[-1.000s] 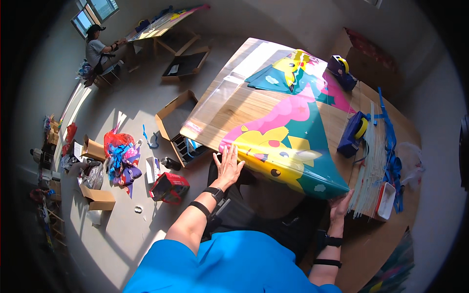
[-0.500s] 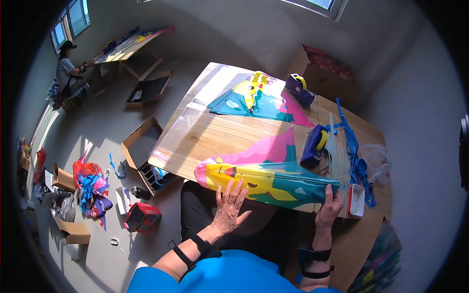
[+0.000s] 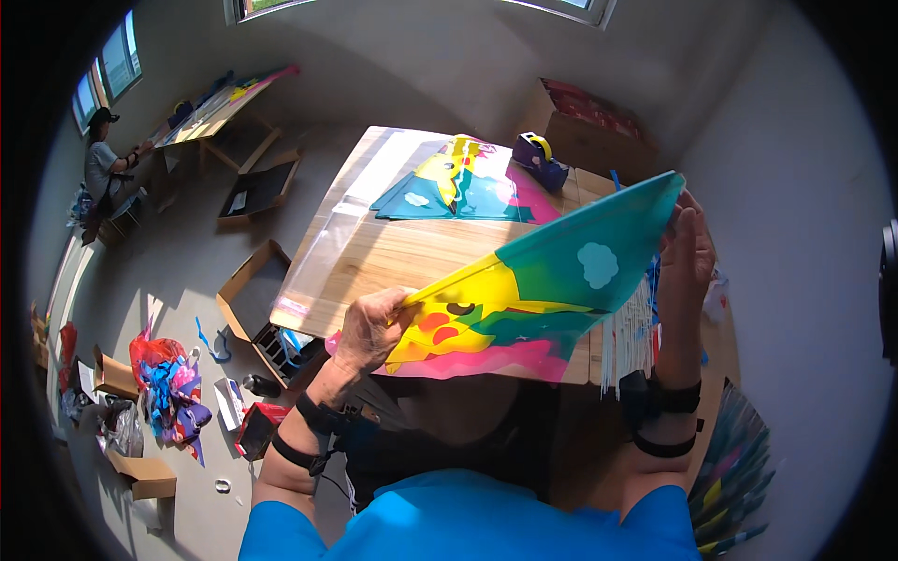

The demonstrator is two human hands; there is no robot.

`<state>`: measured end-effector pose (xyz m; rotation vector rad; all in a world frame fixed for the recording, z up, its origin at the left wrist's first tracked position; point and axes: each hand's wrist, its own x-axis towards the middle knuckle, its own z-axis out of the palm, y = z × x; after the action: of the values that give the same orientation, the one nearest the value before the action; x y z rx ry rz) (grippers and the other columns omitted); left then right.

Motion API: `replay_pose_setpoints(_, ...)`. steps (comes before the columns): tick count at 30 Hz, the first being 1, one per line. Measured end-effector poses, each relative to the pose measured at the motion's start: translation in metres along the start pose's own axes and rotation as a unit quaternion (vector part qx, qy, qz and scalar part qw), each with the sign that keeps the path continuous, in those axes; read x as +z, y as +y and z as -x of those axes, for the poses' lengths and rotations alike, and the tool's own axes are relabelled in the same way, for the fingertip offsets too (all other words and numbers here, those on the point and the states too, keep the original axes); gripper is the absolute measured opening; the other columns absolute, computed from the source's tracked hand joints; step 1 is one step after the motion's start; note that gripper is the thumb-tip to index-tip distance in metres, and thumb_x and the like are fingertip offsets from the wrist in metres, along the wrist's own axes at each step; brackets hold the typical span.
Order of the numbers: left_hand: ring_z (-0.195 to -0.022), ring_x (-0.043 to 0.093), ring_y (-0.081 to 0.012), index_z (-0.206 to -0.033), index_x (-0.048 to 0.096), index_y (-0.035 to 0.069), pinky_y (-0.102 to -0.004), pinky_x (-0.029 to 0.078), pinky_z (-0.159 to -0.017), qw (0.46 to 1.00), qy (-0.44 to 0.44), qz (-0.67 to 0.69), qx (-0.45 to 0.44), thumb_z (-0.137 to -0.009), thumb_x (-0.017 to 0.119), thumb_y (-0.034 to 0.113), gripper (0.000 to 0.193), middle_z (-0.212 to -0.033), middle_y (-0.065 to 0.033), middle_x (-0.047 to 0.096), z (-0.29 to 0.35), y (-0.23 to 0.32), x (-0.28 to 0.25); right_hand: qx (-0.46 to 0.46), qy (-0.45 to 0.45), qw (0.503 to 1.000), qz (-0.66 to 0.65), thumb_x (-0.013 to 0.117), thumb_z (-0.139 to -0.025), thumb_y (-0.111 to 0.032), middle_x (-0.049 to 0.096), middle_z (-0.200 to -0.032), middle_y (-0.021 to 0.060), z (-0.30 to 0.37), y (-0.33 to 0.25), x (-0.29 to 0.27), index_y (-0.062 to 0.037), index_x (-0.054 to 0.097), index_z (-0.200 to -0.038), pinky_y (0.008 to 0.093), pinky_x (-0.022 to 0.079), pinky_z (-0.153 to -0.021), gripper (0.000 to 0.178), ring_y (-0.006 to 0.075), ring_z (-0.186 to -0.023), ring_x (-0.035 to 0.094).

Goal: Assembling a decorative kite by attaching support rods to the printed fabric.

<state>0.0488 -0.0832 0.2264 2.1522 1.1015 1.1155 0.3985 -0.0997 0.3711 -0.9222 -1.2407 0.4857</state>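
While the left hand [image 3: 372, 329] grips the printed sheet [image 3: 561, 271] at the near side of the bench [image 3: 426, 251], the right hand [image 3: 687, 252] holds the sheet's teal corner; a tape dispenser [image 3: 543, 170] stands toward the bench's far side.

I see bright daylight from windows [image 3: 123, 59] beyond the table [image 3: 412, 248], white glare near its far left corner, striped shadows on the floor [image 3: 198, 271], right hand [image 3: 687, 248] shaded, walls [image 3: 795, 234] bending toward a black rim.

A cardboard box [image 3: 266, 192] holds what seems paper [image 3: 239, 200].
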Motion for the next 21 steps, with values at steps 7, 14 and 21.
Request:
replay_pose_setpoints(7,-0.080,0.070,-0.0288,-0.103,0.066,0.003,-0.0344,0.057,-0.069,0.857,0.359,-0.369,-0.036,-0.093,0.059,0.018,0.019,-0.098,-0.0118,0.069,-0.018,0.020,-0.083,-0.007,0.055,0.990,0.131,0.054,-0.097,-0.029,0.063,-0.116,0.0112,0.069,0.054,0.021,-0.0016,0.055,-0.121,0.0279,0.049,-0.084,0.036,0.0157,-0.099,0.062)
replay_pose_setpoints(14,-0.091,0.061,-0.0194,-0.102,0.073,0.006,-0.0309,0.054,-0.080,0.867,0.414,-0.250,-0.121,-0.081,0.073,0.009,0.021,-0.099,-0.0046,0.062,-0.009,0.033,-0.047,0.114,-0.206,0.972,-0.021,0.066,-0.089,-0.016,0.063,-0.108,0.0149,0.181,0.074,0.137,-0.0041,0.050,-0.132,0.0312,0.051,-0.080,0.048,0.0208,-0.089,0.066)
replay_pose_setpoints(21,-0.088,0.057,-0.0168,-0.095,0.068,0.001,-0.0286,0.047,-0.077,0.914,0.378,-0.135,0.063,-0.090,0.064,0.010,0.011,-0.093,-0.0069,0.056,0.009,0.020,-0.051,0.051,-0.045,0.983,0.168,0.075,-0.080,-0.013,0.044,-0.135,0.0170,0.151,0.102,0.105,-0.0042,0.030,-0.144,0.0371,0.044,-0.096,0.079,0.0264,-0.119,0.049)
